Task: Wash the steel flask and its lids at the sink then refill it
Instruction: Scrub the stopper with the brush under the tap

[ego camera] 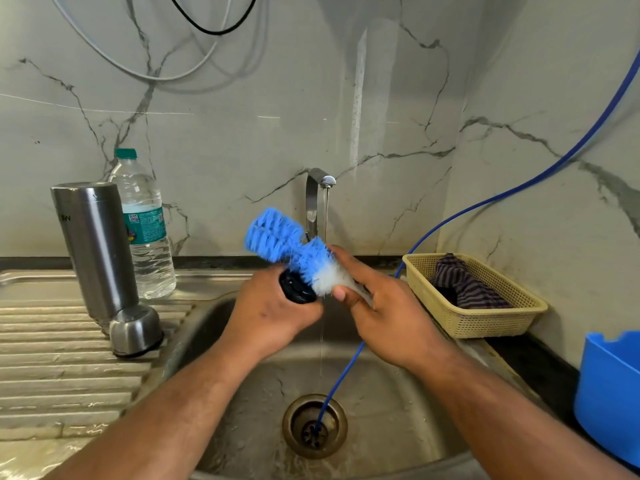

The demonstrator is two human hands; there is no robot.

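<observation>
Currently, step: scrubbing the black lid (296, 289) with the bottle brush (287, 244), above the sink (398, 410) basin and just left of the tap (317, 199) stream.
Left hand (273, 310): fingers curled round the black lid, clamped on its rim.
Right hand (384, 317): thumb and fingers clamped on the brush where the white bristles meet the handle.
Hands: close together, joined only through brush and lid.
Brush axis: long axis runs from the right hand up and left; blue head points toward the back-left wall.
Lid facing: worked face looks turned to the bristles; grooves too dark to read.
Technique (judgement): rotate the lid in the left grip so the bristles reach the whole rim. Work the threads and seal groove, then pass the lid under the stream. A wet lid may slip, so hold it low over the basin.
Steel flask (95, 247): on the drainboard (52, 375) toward its back right. Long axis near vertical; apparently mouth down, base up.
Steel cap (135, 329): at the drainboard's right edge, just in front of the flask, dome up.
Water bottle (145, 230): just behind the flask, capped, upright.
Remaining (judgement): rinse, then refill.
</observation>
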